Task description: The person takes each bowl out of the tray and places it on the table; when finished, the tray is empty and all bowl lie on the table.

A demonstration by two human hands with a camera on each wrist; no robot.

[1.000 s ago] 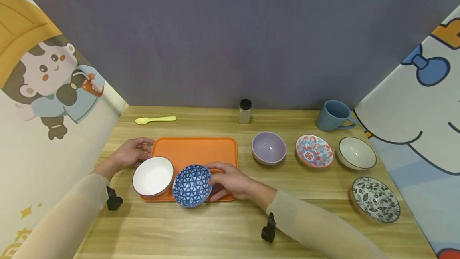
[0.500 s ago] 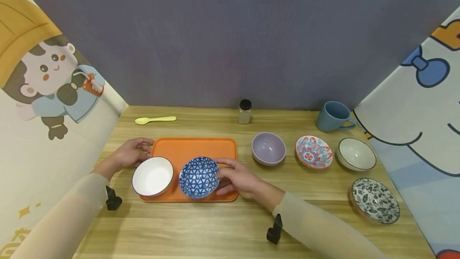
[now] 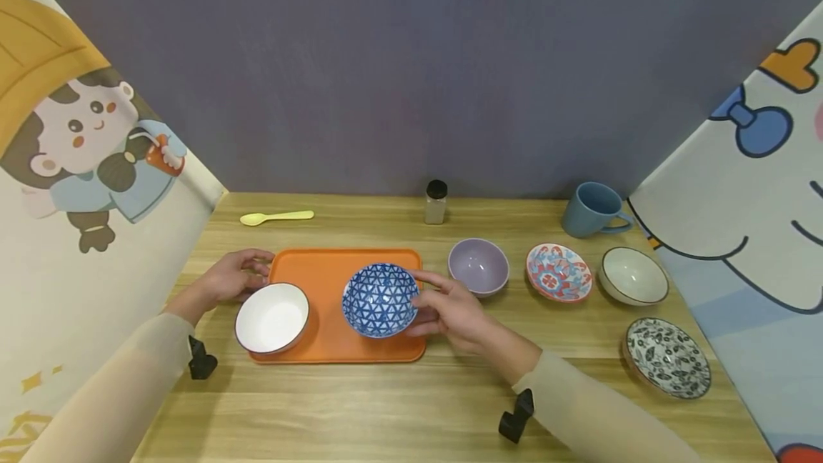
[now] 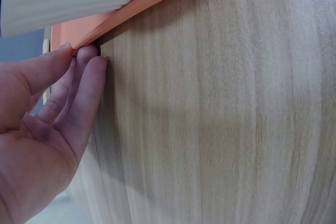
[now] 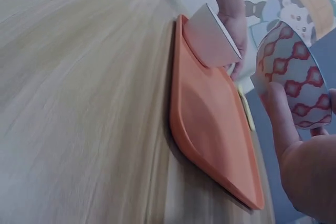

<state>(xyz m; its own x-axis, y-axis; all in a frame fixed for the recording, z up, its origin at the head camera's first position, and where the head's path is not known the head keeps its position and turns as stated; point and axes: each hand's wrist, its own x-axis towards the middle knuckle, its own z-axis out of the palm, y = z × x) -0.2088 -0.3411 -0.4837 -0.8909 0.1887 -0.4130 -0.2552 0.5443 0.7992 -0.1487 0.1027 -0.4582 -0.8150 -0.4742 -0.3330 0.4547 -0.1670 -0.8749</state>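
My right hand (image 3: pixel 453 311) holds a bowl (image 3: pixel 381 300) by its right side, its inside patterned in blue and white triangles. In the right wrist view the bowl (image 5: pixel 291 74) shows a red-and-white outer wall and hangs above the orange tray (image 5: pixel 210 114), apart from it. My left hand (image 3: pixel 233 276) is at the tray's left edge. The left wrist view shows the left hand (image 4: pixel 58 98) pinching the tray rim (image 4: pixel 136 9), thumb above and fingers below. A white bowl (image 3: pixel 273 318) with a dark rim sits on the tray's left front part.
Behind the tray lie a yellow spoon (image 3: pixel 276 218) and a black-capped jar (image 3: pixel 436 202). To the right stand a purple bowl (image 3: pixel 479 267), a red-blue patterned dish (image 3: pixel 559 273), a blue mug (image 3: pixel 594 209), a pale bowl (image 3: pixel 634 276) and a leaf-patterned bowl (image 3: pixel 669 358).
My right hand has carried the blue-patterned bowl rightward and away from me, from the tray's front edge to above its right half. My left hand and the white bowl have stayed put.
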